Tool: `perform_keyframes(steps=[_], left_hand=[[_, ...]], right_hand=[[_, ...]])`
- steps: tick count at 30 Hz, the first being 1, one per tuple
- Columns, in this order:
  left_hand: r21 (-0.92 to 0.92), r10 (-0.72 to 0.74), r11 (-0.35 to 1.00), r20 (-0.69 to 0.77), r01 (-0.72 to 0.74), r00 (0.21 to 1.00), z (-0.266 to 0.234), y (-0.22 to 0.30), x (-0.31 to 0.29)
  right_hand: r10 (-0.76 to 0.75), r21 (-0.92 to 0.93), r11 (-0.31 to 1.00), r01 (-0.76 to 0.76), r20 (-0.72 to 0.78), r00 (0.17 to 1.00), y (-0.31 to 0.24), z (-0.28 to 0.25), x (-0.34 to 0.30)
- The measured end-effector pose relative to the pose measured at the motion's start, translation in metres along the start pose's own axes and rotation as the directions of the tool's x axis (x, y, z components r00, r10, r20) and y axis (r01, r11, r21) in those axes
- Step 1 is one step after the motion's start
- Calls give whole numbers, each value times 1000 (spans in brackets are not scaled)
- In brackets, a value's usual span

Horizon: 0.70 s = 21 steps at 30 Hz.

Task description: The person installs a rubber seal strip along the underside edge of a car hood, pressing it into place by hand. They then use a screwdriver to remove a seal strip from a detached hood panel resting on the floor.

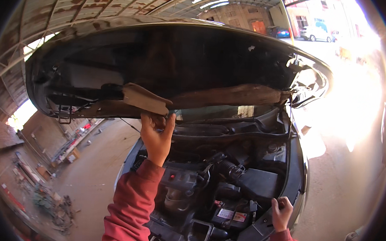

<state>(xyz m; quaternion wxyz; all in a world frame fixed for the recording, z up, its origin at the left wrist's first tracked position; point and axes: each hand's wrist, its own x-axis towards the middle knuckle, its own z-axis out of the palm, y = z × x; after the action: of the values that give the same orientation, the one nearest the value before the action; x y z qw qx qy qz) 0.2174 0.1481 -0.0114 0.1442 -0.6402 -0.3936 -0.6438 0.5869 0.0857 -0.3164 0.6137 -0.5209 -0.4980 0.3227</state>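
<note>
Above the engine bay, my left hand reaches up to the underside of a raised car hood. Its fingers and thumb close around the lower edge of a tan, flat, folded piece, which looks like cloth or card; I cannot tell which. My right hand is low at the right, beside the black battery and near the fender edge. Its fingers are curled in, and whatever they may hold is hidden. Between the hands lies the engine, with a black air filter box at its right.
A thin hood prop stands at the right. Parts and clutter lie on the floor at the left, near a long low bench. A white car and a blue car are parked far back.
</note>
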Motion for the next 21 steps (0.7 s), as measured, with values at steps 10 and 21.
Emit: perform_keyframes(steps=[10, 21], left_hand=[[258, 104, 962, -48, -88, 993, 20, -8, 20], [266, -52, 964, 88, 26, 995, -54, 26, -36]], right_hand=[[296, 24, 955, -296, -21, 955, 91, -55, -38], [181, -40, 983, -179, 53, 982, 34, -49, -73]])
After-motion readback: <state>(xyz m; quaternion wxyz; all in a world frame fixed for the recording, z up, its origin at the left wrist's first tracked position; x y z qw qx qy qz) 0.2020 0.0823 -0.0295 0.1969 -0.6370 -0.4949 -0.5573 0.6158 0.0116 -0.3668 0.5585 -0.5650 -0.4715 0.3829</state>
